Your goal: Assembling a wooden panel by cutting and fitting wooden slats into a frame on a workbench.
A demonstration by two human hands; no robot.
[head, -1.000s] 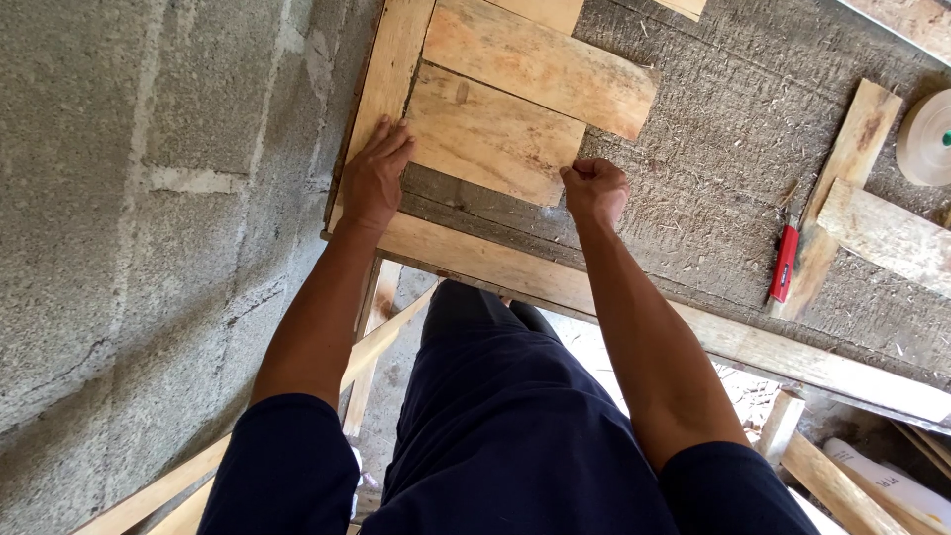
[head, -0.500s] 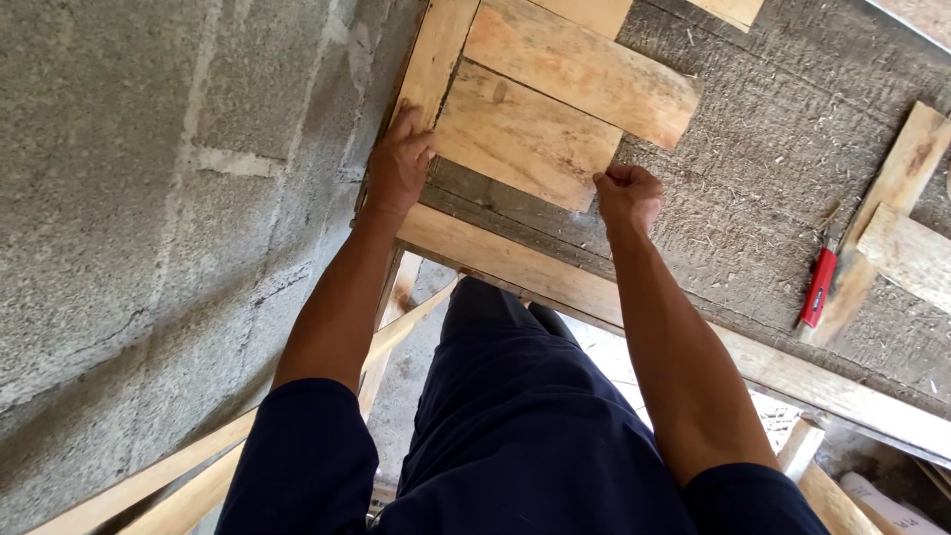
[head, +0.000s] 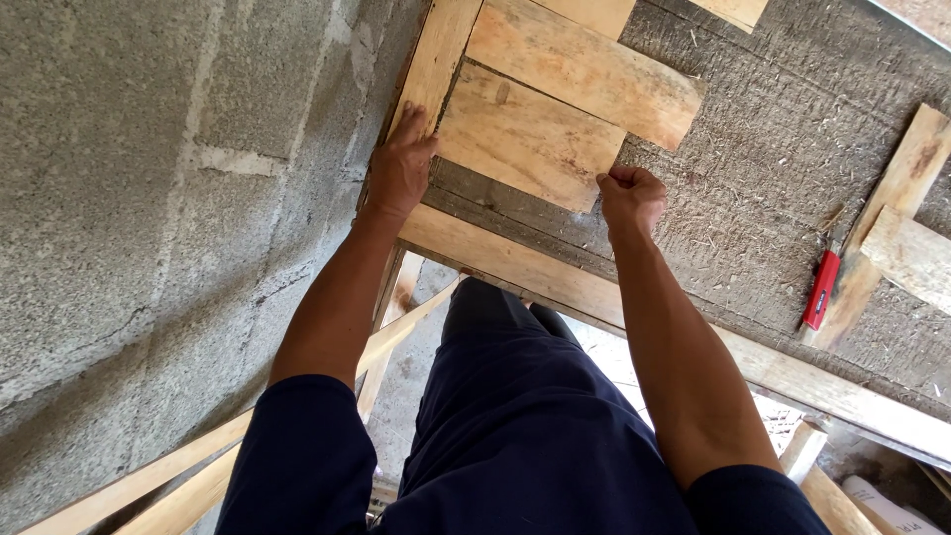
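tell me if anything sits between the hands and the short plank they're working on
Nothing visible does. The left hand lies flat at the short plank's left edge, on the long upright board. The right hand is clenched at the plank's lower right corner. The red tool lies well off to the right.

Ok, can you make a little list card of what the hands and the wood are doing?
left hand: flat against the upright wooden strip, at the edge of the short plank
right hand: closed in a fist at that plank's lower right corner
plank above: lies right next to the short plank
red tool: lies apart on the rough grey surface
left side: block wall
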